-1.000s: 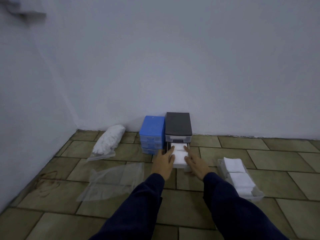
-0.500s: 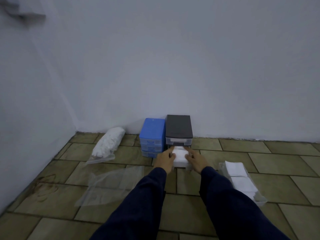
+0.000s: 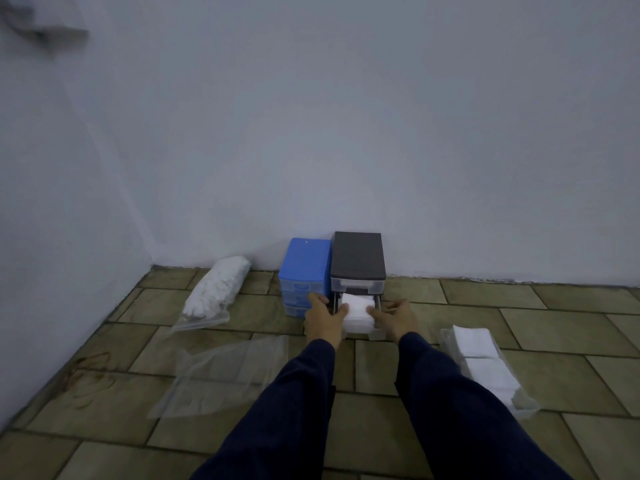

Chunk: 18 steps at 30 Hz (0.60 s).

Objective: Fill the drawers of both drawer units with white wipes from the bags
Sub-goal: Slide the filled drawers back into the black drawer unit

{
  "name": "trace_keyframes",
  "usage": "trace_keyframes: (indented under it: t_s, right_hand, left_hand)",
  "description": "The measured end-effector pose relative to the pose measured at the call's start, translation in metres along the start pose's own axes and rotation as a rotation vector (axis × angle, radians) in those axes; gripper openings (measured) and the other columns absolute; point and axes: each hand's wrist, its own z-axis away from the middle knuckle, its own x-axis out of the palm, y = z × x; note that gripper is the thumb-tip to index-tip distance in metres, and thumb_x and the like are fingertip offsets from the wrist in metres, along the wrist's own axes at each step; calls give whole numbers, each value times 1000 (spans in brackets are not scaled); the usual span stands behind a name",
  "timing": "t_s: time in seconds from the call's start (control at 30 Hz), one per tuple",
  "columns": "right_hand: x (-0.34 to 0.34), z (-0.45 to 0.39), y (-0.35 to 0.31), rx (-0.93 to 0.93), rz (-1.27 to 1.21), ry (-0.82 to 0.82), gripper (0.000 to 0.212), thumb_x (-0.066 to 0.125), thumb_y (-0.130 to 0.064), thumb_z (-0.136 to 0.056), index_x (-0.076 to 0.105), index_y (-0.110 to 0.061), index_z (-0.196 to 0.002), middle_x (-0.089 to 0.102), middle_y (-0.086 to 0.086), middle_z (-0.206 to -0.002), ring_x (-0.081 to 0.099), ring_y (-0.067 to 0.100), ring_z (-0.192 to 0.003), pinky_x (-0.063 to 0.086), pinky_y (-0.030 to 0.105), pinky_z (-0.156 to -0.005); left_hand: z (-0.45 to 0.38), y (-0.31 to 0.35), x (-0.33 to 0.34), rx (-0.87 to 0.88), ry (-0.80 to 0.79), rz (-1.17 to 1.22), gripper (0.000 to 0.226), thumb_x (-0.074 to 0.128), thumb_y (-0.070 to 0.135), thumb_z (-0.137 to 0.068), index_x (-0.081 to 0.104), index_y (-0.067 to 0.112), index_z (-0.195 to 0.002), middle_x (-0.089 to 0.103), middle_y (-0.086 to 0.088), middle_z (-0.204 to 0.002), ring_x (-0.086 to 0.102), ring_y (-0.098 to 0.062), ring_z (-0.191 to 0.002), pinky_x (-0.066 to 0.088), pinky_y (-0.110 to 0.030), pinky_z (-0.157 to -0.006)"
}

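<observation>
No text, label or number is readable here — none at all

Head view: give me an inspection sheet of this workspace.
Surface: tiled floor, stained at left.
Job's things: black drawer unit, one drawer pulled out, holding white wipes; blue drawer unit, drawers shut; bag of wipes at left, another bag at right.
Clutter: empty clear bag.
Grippers: left hand and right hand flank the wipes, fingertips touching them.
Cables: nothing seen.
Surroundings: plain walls.
</observation>
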Motion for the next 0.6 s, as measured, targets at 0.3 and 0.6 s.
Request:
trace_keyframes:
  t_s: [0.3,0.6]
  right_hand:
    - [2,-15,-2,45,40,5,39,70,-28,-81,53,-4,-106,57,12,-103,52,23,-90,47,37,-86]
    - [4,-11,6,-83,58,44,30,65,-27,-86,40,-20,-69,53,3,-78,52,22,-82,44,32,-76]
  left_hand:
    - [-16,2,4,-68,-17,-40,24,66,20,-87,47,9,-95,54,-9,-98,55,-24,-94,41,-28,-75]
    - [-8,-11,1,355,-52,-290,7,51,22,-95,49,15,-97,54,2,-86,52,-11,-78,38,-17,-60]
